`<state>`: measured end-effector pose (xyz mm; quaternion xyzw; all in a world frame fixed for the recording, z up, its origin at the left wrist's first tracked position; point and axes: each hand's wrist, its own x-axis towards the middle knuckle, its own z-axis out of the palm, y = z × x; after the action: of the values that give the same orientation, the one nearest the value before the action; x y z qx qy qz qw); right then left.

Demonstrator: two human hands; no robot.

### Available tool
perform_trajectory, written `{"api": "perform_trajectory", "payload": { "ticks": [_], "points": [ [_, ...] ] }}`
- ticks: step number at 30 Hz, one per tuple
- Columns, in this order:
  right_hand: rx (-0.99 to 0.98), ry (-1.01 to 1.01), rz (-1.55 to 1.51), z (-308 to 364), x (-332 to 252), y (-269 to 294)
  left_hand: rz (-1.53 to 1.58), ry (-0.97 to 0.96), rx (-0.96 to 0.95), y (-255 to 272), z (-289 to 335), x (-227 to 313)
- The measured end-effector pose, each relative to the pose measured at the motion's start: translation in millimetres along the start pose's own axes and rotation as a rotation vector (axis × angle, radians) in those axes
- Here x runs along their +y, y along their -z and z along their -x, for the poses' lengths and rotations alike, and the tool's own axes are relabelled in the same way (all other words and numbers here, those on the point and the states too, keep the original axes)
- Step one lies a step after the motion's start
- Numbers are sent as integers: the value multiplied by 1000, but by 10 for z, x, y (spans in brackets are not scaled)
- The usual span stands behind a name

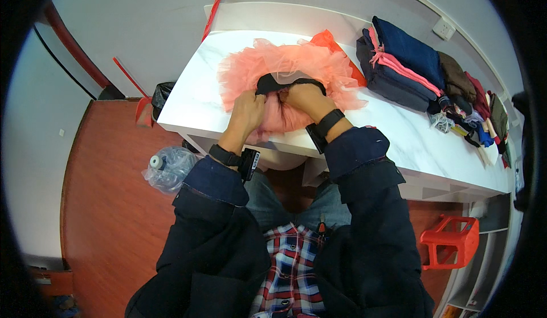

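Note:
A peach tulle skirt (239,70) with a black waistband lies spread on the white table, its ruffles fanned out around the band. My left hand (248,112) is closed on the left end of the waistband. At the right end my right hand (305,100) is closed over the band, with its fingertips partly hidden in the fabric. Some of the tulle hangs toward the near table edge between my wrists. A bright orange-red piece of thin material (342,56) shows from behind the skirt at the far right.
Folded dark clothes (407,56) with a pink item among them are stacked at the right, beside a heap of small garments (470,119). A red stool (450,242), a clear plastic bag (171,170) and a red dustpan (143,113) are on the floor.

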<state>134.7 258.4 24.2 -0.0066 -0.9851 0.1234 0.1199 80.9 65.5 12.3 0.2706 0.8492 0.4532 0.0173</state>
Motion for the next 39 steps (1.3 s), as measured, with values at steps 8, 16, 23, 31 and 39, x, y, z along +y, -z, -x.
{"api": "perform_trajectory", "payload": {
  "ticks": [8,16,23,31,39],
  "points": [
    [185,138,201,-209,36,-221,-423,1,-52,172,-25,-246],
    [484,239,43,-131,180,42,-686,-424,-209,149,712,120],
    [574,409,-32,-164,181,-68,-675,-397,-315,392,817,330],
    [-397,-154,98,114,-291,131,-434,-480,113,564,377,989],
    [-314,-6,19,-63,-394,117,-684,-593,-220,89,-450,1153]
  ]
}}
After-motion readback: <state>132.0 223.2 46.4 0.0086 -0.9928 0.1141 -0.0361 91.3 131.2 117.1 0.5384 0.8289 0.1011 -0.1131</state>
